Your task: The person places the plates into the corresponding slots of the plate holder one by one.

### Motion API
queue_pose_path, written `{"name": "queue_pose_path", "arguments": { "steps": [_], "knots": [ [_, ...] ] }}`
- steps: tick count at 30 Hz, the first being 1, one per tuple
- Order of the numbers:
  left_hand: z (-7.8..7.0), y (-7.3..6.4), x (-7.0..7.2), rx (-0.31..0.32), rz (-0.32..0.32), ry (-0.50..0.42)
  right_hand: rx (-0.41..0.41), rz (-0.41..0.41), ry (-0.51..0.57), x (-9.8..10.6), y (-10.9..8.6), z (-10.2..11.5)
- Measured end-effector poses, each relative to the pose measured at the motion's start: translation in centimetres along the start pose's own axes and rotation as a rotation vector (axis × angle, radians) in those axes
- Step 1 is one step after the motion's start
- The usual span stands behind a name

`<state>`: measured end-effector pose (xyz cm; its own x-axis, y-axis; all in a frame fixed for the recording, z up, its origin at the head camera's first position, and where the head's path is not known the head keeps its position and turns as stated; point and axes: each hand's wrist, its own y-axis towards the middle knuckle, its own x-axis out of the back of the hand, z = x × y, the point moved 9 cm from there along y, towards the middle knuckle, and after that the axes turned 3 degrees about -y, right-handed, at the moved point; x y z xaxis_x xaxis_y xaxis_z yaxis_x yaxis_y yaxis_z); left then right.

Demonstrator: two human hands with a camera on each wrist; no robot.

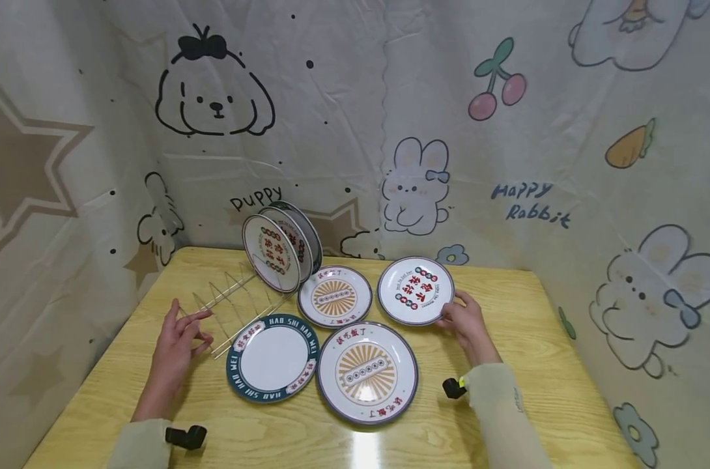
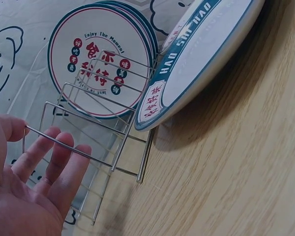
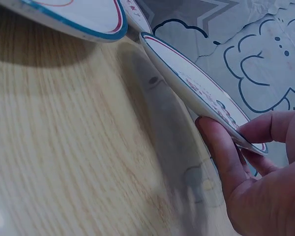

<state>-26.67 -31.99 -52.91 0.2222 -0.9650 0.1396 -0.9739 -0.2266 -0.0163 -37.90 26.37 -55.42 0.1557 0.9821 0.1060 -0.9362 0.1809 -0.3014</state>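
Observation:
My right hand [image 1: 464, 324] pinches the near right edge of a white plate [image 1: 410, 301] with red lettering. In the right wrist view that plate [image 3: 187, 81] is tilted, its lower side lifted off the table. My left hand [image 1: 179, 348] holds the near end of a wire plate rack [image 1: 223, 306]; the left wrist view shows thumb and fingers on either side of its end wire [image 2: 69, 146]. Several plates [image 1: 271, 253] stand upright at the rack's far end. A green-rimmed plate [image 1: 233, 365] lies beside the rack, partly in front of its side.
Two plates with orange sunburst prints, a smaller one [image 1: 335, 297] and a larger one [image 1: 367, 373], lie flat in the table's middle. The wooden table [image 1: 507, 404] meets a printed curtain [image 1: 331, 130] at the back and sides.

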Motion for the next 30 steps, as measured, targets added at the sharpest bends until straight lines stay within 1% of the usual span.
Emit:
{"name": "queue_pose_path", "arguments": {
  "steps": [4, 9, 13, 17, 22, 27, 30],
  "knots": [
    [-0.1, -0.1, 0.1, -0.002, 0.001, 0.000, 0.003, 0.016, 0.010, -0.3, -0.2, 0.2],
    [-0.1, -0.1, 0.0, -0.002, 0.003, -0.003, 0.004, 0.015, 0.010, -0.5, -0.5, 0.3],
    [-0.1, -0.1, 0.0, 0.009, -0.003, -0.004, 0.011, 0.022, 0.030, -0.8, -0.7, 0.5],
    [-0.1, -0.1, 0.0, 0.006, -0.004, -0.002, 0.019, 0.042, 0.054, -1.2, -1.1, 0.8],
    [0.1, 0.0, 0.0, 0.016, -0.007, 0.012, 0.061, 0.075, 0.081, -2.0, -1.8, 1.7],
    [0.5, 0.1, 0.2, 0.052, -0.012, 0.034, 0.109, 0.133, 0.096, -3.2, -2.5, 2.4],
    [0.7, 0.2, 0.3, 0.071, -0.014, 0.011, 0.126, 0.163, 0.103, -3.8, -2.9, 2.7]
  ]
}}
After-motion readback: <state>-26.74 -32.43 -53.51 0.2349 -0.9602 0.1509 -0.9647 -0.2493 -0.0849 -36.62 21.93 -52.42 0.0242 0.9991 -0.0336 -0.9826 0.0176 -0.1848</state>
